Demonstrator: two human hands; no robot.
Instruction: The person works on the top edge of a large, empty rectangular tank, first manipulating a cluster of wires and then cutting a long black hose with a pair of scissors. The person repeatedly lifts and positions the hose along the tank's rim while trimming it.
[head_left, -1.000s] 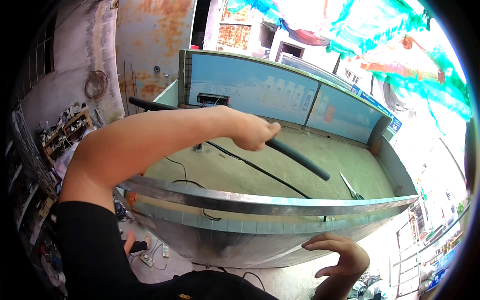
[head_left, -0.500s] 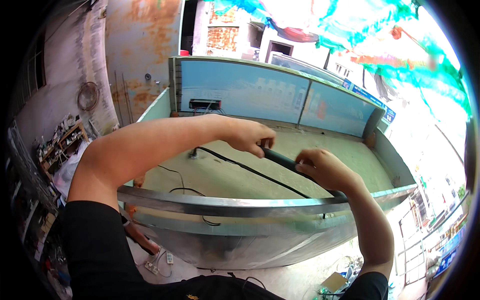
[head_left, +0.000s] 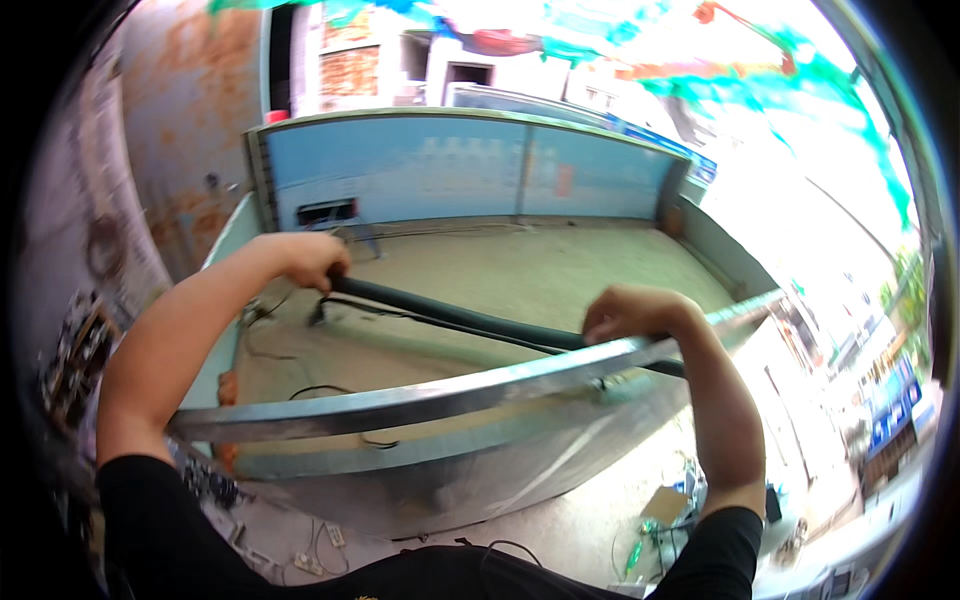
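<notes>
A long black tube [head_left: 450, 317], thick and matt, slants across the inside of a large open metal-framed case. My left hand [head_left: 315, 262] is closed around its far left end. My right hand [head_left: 635, 312] has its fingers curled onto the tube close to the metal front rail [head_left: 400, 402], which hides part of the tube; a short length shows below the rail beside my right wrist. A thinner black cable [head_left: 410, 315] runs close alongside the tube and passes under it.
The case has a pale floor [head_left: 620, 260] and a blue back panel [head_left: 400, 165]. A dark box with wires [head_left: 328, 212] sits against that panel. Loose black wire [head_left: 320, 388] lies near the rail. Below are a power strip [head_left: 310, 562] and a cardboard piece [head_left: 665, 505].
My left hand has moved left and away from my right hand, with the tube's end in it. More of the tube now shows between my hands. The view has shifted and tilted.
</notes>
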